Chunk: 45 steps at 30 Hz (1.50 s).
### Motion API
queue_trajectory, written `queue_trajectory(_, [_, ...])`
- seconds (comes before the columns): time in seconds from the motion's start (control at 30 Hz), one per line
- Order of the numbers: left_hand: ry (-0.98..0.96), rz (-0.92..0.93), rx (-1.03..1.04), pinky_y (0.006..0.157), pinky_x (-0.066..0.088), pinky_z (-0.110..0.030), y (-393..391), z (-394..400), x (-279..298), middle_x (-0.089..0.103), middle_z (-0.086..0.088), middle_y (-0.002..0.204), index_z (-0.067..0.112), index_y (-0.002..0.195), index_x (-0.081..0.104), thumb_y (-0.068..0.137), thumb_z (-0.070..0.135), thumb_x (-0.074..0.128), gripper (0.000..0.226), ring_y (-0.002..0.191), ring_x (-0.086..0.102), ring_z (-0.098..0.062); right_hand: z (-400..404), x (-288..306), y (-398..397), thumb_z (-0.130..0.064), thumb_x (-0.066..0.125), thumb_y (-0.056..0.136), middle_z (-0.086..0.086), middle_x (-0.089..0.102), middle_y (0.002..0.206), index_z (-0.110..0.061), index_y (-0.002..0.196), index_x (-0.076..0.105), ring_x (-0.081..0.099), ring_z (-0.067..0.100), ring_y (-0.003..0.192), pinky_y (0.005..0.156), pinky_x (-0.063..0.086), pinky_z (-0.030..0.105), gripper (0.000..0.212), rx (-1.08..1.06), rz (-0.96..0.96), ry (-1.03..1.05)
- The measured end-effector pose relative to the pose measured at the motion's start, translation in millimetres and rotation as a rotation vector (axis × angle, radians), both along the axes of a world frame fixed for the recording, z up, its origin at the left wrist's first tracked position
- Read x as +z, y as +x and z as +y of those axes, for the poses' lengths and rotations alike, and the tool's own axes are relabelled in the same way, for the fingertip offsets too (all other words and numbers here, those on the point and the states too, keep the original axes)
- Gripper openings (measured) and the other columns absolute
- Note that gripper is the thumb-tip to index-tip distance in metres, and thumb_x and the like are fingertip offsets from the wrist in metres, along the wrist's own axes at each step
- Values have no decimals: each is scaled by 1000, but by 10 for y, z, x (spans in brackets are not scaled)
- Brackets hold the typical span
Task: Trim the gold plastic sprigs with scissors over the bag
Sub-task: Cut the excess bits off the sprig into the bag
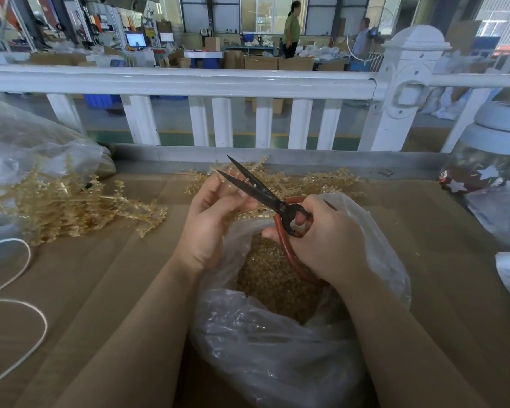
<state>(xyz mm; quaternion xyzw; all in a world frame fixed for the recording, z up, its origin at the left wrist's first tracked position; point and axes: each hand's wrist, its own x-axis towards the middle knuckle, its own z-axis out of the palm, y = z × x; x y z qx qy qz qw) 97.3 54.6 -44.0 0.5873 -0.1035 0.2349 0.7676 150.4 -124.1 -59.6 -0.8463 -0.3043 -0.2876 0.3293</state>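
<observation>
Above the clear bag [277, 348], mid-trim: left hand [215, 219] pinching a gold sprig [233, 175], right hand [321, 240] gripping parted scissors [256, 187]; next, probably closing blades.

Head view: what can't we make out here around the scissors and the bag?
- Sprig at the blades: the left hand covers it, so the cut point is not visible.
- Scissors handles: the right hand wraps most of the red loops.
- Bag: its near side is cut off by the bottom edge.
- Jar: cropped by the right edge.
- White cord: runs off the left edge.
</observation>
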Motion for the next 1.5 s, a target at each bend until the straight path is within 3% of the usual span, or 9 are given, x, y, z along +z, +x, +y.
queue_trajectory(0.23, [114, 13, 90, 74, 45, -20, -10, 23, 19, 58, -15, 89, 10, 94, 65, 84, 9, 61, 11, 75, 51, -14, -11, -9, 10, -86, 50, 72, -17, 61, 68, -32, 79, 45, 53, -5, 57, 49, 47, 15, 55, 13, -14, 4])
queue_trajectory(0.3, [127, 21, 83, 75, 46, -17, -14, 35, 23, 66, -4, 94, 9, 97, 66, 85, 11, 61, 13, 81, 57, -8, -14, -12, 11, -87, 48, 71, -17, 61, 68, -32, 78, 45, 53, -4, 56, 49, 47, 14, 56, 6, -21, -8])
queue_trajectory(0.4, [154, 40, 84, 84, 47, -24, -5, 47, 14, 67, -7, 103, 5, 101, 65, 86, 14, 60, 18, 95, 60, -14, -14, -6, 3, -86, 49, 71, -20, 57, 66, -34, 79, 43, 48, -11, 56, 49, 38, 6, 53, 18, -15, -7])
queue_trajectory(0.63, [170, 0, 53, 73, 45, -11, 2, 35, -7, 63, 18, 76, 10, 95, 63, 87, 10, 57, 10, 74, 57, 2, -10, 10, -9, -88, 48, 69, -25, 51, 63, -34, 77, 47, 49, -11, 55, 46, 38, 5, 55, 33, 31, -6])
queue_trajectory(0.87, [194, 48, 17, 95, 50, -30, 18, 38, -25, 68, -3, 106, 4, 105, 64, 89, 12, 60, 19, 105, 63, -18, -13, 24, -20, -95, 37, 67, -31, 48, 70, -38, 87, 47, 48, -13, 59, 47, 32, 4, 61, 37, 64, -40])
queue_trajectory(1.03, [202, 48, 25, 92, 51, -27, 10, 32, -20, 68, -3, 106, 4, 104, 65, 87, 13, 61, 19, 103, 63, -17, -12, 27, -23, -92, 42, 68, -29, 49, 69, -38, 86, 47, 48, -13, 59, 48, 32, 4, 57, 34, 56, -37])
queue_trajectory(1.2, [155, 54, 31, 98, 47, -39, 23, 25, -35, 64, -14, 105, -4, 107, 62, 87, 7, 66, 23, 101, 60, -23, -14, 18, -8, -90, 45, 68, -23, 55, 69, -30, 84, 54, 49, -9, 58, 50, 36, 7, 63, 22, 68, -31])
queue_trajectory(1.37, [59, 33, -7, 91, 49, -31, -2, 42, -14, 68, -5, 96, 7, 96, 64, 82, 6, 58, 15, 95, 61, -21, -11, 9, -17, -89, 47, 67, -22, 55, 68, -31, 82, 52, 50, -9, 58, 50, 33, 6, 60, 13, 72, -52])
queue_trajectory(1.5, [40, 21, 1, 95, 47, -36, -1, 58, -48, 62, -18, 102, 0, 100, 62, 87, 12, 57, 18, 100, 59, -27, -4, -3, -23, -89, 47, 69, -21, 57, 69, -30, 82, 53, 52, -8, 59, 50, 38, 7, 60, 21, 63, -37])
